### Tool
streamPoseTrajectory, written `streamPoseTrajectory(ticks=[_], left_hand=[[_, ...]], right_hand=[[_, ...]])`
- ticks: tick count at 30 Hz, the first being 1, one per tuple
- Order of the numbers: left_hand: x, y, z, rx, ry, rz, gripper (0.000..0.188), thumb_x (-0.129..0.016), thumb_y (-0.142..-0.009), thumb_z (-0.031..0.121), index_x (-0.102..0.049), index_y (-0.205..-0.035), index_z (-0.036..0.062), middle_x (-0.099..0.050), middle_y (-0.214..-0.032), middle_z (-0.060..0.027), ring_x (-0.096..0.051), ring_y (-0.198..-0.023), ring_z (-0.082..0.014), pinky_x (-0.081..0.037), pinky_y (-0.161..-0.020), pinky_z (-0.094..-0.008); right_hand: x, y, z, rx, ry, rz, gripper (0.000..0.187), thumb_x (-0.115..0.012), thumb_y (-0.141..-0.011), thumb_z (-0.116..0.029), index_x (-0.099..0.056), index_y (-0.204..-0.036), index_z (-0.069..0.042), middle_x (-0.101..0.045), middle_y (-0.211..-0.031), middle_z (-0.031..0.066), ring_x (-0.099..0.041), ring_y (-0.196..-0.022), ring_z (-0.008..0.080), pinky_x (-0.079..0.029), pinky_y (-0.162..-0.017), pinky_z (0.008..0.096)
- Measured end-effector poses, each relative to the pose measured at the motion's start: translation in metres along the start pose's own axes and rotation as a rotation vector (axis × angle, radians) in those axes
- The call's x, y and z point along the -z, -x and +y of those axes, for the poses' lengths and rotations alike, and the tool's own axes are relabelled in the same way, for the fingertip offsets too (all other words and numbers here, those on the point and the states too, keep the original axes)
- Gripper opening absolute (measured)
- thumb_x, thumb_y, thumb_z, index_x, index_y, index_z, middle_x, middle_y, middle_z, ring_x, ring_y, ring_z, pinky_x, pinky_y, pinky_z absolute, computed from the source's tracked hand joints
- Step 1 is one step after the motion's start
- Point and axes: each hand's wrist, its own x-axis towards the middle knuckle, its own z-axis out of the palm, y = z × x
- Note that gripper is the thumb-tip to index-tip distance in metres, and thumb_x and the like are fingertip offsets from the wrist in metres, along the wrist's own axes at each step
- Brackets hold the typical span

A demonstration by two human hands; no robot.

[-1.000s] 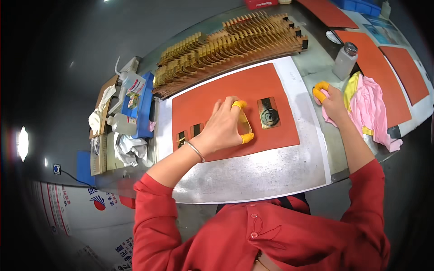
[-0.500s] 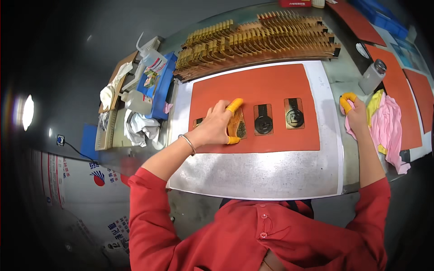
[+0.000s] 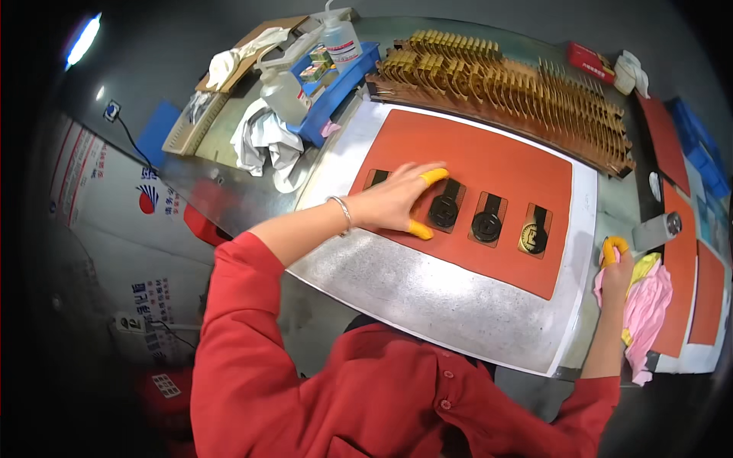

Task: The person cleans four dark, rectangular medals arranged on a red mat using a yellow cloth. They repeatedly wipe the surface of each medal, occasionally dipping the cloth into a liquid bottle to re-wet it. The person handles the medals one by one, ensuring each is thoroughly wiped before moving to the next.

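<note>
My left hand (image 3: 393, 202) lies open on an orange mat (image 3: 489, 156) with a row of rectangular slots. It wears yellow finger cots on thumb and forefinger, which sit on either side of a dark round part (image 3: 444, 211) in a slot. To the right, a second dark part (image 3: 486, 226) and a gold one (image 3: 533, 238) fill two more slots. My right hand (image 3: 615, 269) is curled at the table's right edge with a yellow cot on one finger. It rests against a pink cloth (image 3: 649, 305).
The mat lies on a metal sheet (image 3: 427, 294). Rows of gold parts on a rack (image 3: 511, 80) line the far side. A blue tray with bottles (image 3: 328, 65) and white rags (image 3: 263, 141) sit at the far left. A grey cylinder (image 3: 655, 230) and more orange mats (image 3: 683, 305) are at the right.
A third filled slot now shows between my left thumb and forefinger, where the hand covered it before. My right hand stays by the pink cloth. The view has shifted.
</note>
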Motion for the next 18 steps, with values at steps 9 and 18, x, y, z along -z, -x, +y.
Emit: streamPoseTrajectory(ticks=[9,18], left_hand=[[0.022,0.02,-0.009,0.044,-0.236,-0.094,0.081,-0.075,-0.063,0.031,-0.039,-0.13,0.0046,-0.041,-0.117,-0.0153,-0.042,-0.108,-0.0315,-0.034,-0.095,-0.0434],[0.032,0.021,-0.002,-0.043,-0.248,-0.016,0.059,-0.073,-0.065,0.023,-0.048,-0.114,0.0015,-0.044,-0.115,-0.0143,-0.044,-0.11,-0.0315,-0.032,-0.1,-0.045]], right_hand=[[0.006,-0.006,0.01,0.061,0.0,-0.006,0.007,-0.058,-0.087,-0.008,-0.059,-0.091,-0.003,-0.051,-0.068,-0.0014,-0.042,-0.057,0.0052,-0.031,-0.05,0.0189],[0.011,-0.01,0.016,0.035,-0.07,0.007,0.006,-0.058,-0.086,-0.007,-0.059,-0.092,-0.004,-0.052,-0.069,-0.0011,-0.044,-0.056,0.0049,-0.032,-0.049,0.0174]])
